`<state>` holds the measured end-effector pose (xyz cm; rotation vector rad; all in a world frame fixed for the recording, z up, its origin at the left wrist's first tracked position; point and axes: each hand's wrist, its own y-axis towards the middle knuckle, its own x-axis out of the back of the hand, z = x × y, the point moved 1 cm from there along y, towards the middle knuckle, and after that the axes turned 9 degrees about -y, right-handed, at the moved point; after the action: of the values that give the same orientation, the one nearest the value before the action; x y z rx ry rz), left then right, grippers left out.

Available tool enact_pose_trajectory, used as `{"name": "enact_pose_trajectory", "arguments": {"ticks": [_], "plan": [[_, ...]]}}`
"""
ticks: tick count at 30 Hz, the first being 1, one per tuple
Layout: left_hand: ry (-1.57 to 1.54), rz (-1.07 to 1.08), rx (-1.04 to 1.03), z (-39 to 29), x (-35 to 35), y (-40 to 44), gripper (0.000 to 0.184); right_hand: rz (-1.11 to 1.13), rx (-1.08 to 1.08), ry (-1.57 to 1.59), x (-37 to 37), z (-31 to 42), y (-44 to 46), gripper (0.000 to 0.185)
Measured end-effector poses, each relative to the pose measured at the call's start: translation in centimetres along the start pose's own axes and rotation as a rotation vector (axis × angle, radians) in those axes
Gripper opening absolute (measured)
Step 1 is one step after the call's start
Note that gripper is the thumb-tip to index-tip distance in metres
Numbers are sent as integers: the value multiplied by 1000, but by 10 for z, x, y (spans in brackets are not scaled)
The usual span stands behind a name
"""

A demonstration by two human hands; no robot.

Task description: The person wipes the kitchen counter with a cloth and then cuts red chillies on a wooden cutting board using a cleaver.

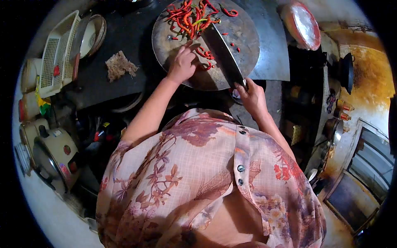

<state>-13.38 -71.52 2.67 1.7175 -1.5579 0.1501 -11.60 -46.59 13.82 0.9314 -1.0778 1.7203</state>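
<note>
A large round cutting board (165, 53) carries a pile of red chili peppers (191, 20) toward its far side. My right hand (253, 99) is wrapped around the handle of a cleaver (223, 53), its broad dark blade slanting up and left across the board, tip near the pile. Left of the blade lie some chili pieces (204, 53). My left hand (183, 64) is over the board's left part, fingers reaching toward the near edge of the pile, with nothing visible in them. Small red bits (238, 49) lie right of the blade.
A brown rag (120, 66) lies on the dark counter left of the board. Farther left are a cream plastic basket (58, 53), a bowl (93, 36) and a rice cooker (58, 153). At the upper right is a red-rimmed basin (316, 39); a dark pan (347, 73) hangs by the wall.
</note>
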Motion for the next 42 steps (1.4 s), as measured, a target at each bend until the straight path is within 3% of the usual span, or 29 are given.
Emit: {"name": "enact_pose_trajectory", "arguments": {"ticks": [1, 4, 7, 11, 13, 17, 18, 20, 27, 36, 37, 42], "plan": [[1, 41, 21, 2, -2, 1, 11, -10, -2, -14, 0, 2, 0, 29], [210, 490, 431, 7, -9, 7, 12, 3, 8, 17, 3, 4, -3, 28], [110, 56, 115, 7, -16, -14, 11, 56, 13, -23, -12, 1, -1, 28], [7, -113, 17, -7, -23, -19, 8, 76, 39, -48, -21, -11, 6, 27], [84, -83, 83, -11, -25, -25, 9, 105, -21, -34, -8, -3, 2, 28], [242, -85, 94, -17, -22, -25, 11, 58, 80, -79, -21, -8, 2, 28], [207, -92, 85, -18, -22, -24, 11, 137, 48, -180, -26, -8, 5, 29], [143, -112, 68, -14, -26, -24, 12, 67, 89, -128, -22, -7, 5, 30], [169, -119, 149, -11, -28, -33, 12, 136, 66, -96, -22, 3, -3, 33], [204, -156, 37, -16, -20, -46, 14, 132, 73, -71, -22, 5, -6, 31], [216, -86, 50, -14, -18, -47, 14, 146, 87, -81, -29, 2, -4, 30], [172, -182, 5, -24, -16, -46, 17, 120, 144, -58, -10, 9, -2, 29]]}}
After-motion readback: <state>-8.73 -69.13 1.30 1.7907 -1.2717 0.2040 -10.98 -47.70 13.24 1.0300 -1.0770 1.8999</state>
